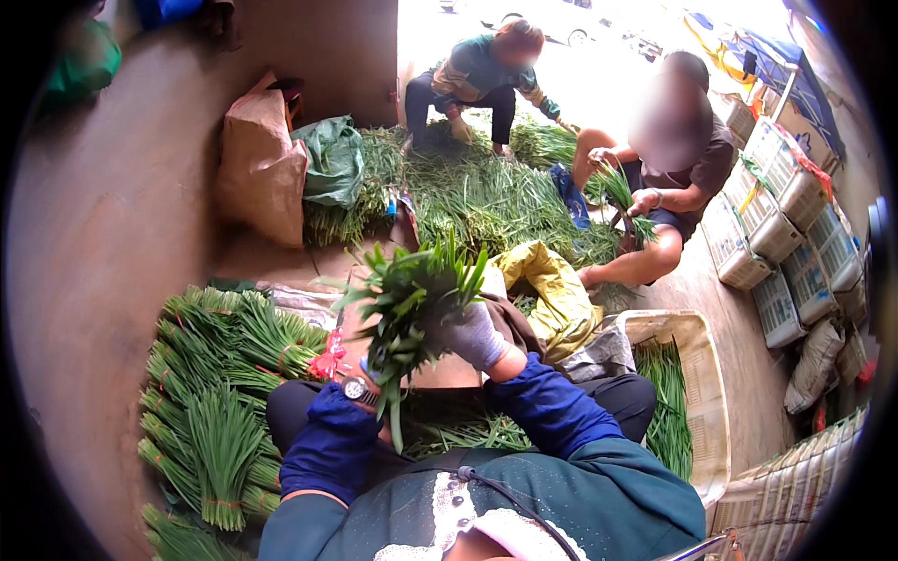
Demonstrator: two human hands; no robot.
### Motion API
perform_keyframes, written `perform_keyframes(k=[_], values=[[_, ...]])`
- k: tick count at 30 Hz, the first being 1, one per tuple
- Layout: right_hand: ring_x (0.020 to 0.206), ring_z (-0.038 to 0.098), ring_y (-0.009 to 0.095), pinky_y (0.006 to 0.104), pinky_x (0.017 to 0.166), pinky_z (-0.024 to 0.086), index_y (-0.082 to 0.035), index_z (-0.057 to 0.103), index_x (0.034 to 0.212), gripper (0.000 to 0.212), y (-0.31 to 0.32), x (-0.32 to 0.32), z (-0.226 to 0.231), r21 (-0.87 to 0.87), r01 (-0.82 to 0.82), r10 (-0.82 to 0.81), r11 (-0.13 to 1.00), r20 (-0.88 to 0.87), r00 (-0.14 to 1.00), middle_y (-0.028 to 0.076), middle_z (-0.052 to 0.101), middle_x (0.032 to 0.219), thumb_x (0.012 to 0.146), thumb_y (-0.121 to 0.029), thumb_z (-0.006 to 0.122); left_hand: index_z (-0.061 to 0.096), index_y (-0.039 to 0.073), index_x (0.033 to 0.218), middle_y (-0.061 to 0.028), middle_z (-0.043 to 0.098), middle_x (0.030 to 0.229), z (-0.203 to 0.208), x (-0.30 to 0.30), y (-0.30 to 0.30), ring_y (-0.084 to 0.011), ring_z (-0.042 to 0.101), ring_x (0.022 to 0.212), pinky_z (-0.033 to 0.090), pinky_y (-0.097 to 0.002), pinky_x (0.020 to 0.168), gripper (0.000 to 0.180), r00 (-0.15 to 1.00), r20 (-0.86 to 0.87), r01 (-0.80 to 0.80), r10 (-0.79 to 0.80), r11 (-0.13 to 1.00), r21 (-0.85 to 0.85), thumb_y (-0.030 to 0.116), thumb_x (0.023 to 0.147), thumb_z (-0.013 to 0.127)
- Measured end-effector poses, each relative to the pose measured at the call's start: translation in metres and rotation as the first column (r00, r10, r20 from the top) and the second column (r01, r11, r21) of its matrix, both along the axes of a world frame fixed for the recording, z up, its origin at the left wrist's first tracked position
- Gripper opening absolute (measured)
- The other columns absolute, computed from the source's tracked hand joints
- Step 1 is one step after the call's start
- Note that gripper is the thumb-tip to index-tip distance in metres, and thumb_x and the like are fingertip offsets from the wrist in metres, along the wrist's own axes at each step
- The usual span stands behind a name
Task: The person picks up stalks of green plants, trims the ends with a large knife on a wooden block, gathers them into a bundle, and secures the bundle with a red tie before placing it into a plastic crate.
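A loose bunch of garlic chives (412, 304) is raised in front of me, its leaf ends fanning out and some hanging down. My right hand (475, 335), in a pale glove, is closed round its right side. Against the lower left of the bunch is my left hand (370, 372); leaves cover its fingers, so its grip does not show. A wristwatch (358, 390) sits on that wrist, above a blue sleeve. Below both hands, loose chives (468, 434) lie between my knees. Tied bundles of chives (220, 444) are stacked at my left.
On my right stands a cream plastic crate (706, 393) with chives inside. A yellow sack (552, 290) lies ahead. Two people sit beyond a wide heap of chives (486, 201); one holds a small bunch (617, 187). Stacked crates (776, 206) line the right side; sacks (264, 159) stand at left.
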State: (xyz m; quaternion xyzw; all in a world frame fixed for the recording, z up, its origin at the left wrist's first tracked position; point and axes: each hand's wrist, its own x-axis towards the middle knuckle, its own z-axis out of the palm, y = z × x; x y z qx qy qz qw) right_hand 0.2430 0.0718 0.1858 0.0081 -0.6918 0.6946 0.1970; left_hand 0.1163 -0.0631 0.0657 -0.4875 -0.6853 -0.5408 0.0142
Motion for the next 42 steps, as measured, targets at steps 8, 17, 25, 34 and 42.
perform_keyframes(k=[8, 17, 25, 34, 42], values=[[0.100, 0.064, 0.014, 0.0296, 0.085, 0.053, -0.002, 0.061, 0.122, 0.037, -0.001, -0.020, -0.044, -0.371, -0.080, 0.020, 0.925, -0.162, 0.987, 0.004, 0.068, 0.110, 0.087, 0.008, 0.056, 0.046, 0.009, 0.142, -0.0097, 0.057, 0.130, -0.079, -0.021, 0.030, -0.0250, 0.059, 0.112, 0.050, -0.0379, 0.094, 0.054, 0.648, 0.568, 0.311, -0.507, 0.857, 0.410, 0.034, 0.096, 0.060], [0.103, 0.064, 0.032, 0.0413, 0.090, 0.049, -0.010, 0.057, 0.131, 0.054, -0.005, -0.037, 0.002, 0.677, 0.096, 0.057, 0.729, -0.200, 0.978, 0.016, 0.066, 0.110, 0.079, -0.012, 0.074, 0.051, 0.012, 0.131, -0.0081, 0.059, 0.131, -0.073, 0.020, 0.028, -0.0267, 0.056, 0.118, 0.045, -0.0450, 0.098, 0.040, 0.755, 0.656, -0.275, 0.017, 0.916, 0.293, 0.034, 0.098, 0.054], [0.112, 0.056, 0.038, 0.0481, 0.096, 0.044, -0.015, 0.047, 0.141, 0.076, -0.064, -0.047, -0.049, 0.874, -0.072, 0.213, 0.481, -0.037, 0.976, 0.016, 0.057, 0.125, 0.073, -0.028, 0.079, 0.047, 0.010, 0.132, -0.0144, 0.060, 0.126, -0.120, 0.109, -0.065, -0.0361, 0.058, 0.116, 0.047, -0.0539, 0.093, 0.041, -0.356, 0.913, 0.232, 0.200, 0.965, -0.120, 0.031, 0.098, 0.053], [0.091, 0.065, 0.037, 0.0464, 0.079, 0.053, -0.007, 0.064, 0.101, 0.030, 0.080, 0.072, -0.171, 0.815, 0.016, -0.574, 0.579, 0.394, 0.718, 0.020, 0.067, 0.094, 0.088, -0.033, 0.065, 0.052, 0.001, 0.130, -0.0155, 0.064, 0.114, -0.028, 0.085, 0.015, -0.0266, 0.061, 0.106, 0.048, -0.0383, 0.094, 0.053, 0.989, -0.057, -0.151, 0.140, 0.937, -0.315, 0.013, 0.083, 0.072], [0.108, 0.062, 0.041, 0.0459, 0.093, 0.050, -0.014, 0.039, 0.145, 0.070, 0.073, 0.063, -0.187, 0.781, -0.140, -0.636, 0.609, 0.587, 0.501, 0.025, 0.058, 0.119, 0.083, -0.026, 0.070, 0.015, 0.010, 0.156, -0.0278, 0.042, 0.140, -0.042, 0.015, 0.114, -0.0418, 0.054, 0.121, 0.042, -0.0494, 0.104, 0.124, 0.944, -0.327, -0.303, -0.027, 0.313, -0.900, 0.039, 0.061, 0.089]])
